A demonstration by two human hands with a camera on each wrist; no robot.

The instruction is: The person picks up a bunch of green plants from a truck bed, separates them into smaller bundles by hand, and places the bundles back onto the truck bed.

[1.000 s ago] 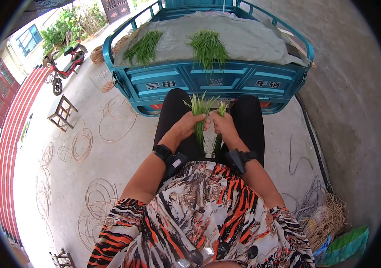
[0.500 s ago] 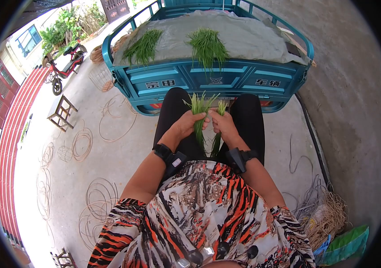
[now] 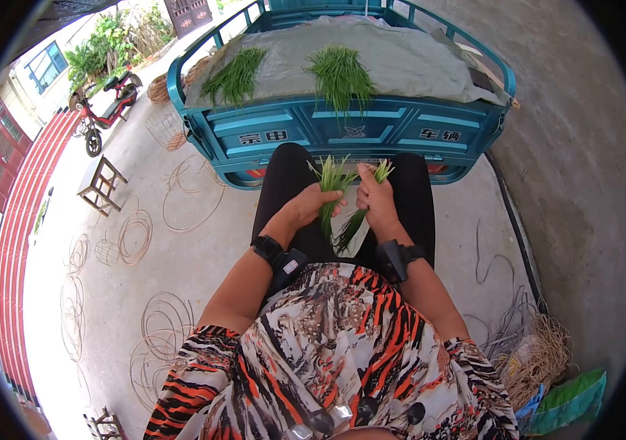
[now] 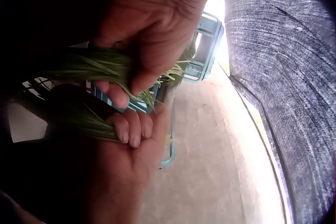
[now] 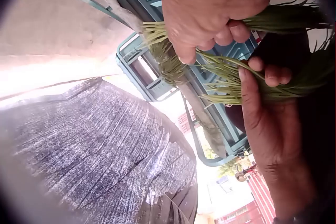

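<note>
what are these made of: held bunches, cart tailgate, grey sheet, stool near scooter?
Held bunches: plant matter, smooth; thin, bendy green blades, paler at one end.
Tailgate: probably painted sheet metal, glossy teal; pressed panels, bright highlights.
Grey sheet: plastic or coated fabric, can't tell which; soft creases, dull sheen.
Stool: likely wood, finish unclear; brown straight legs, pale top.
</note>
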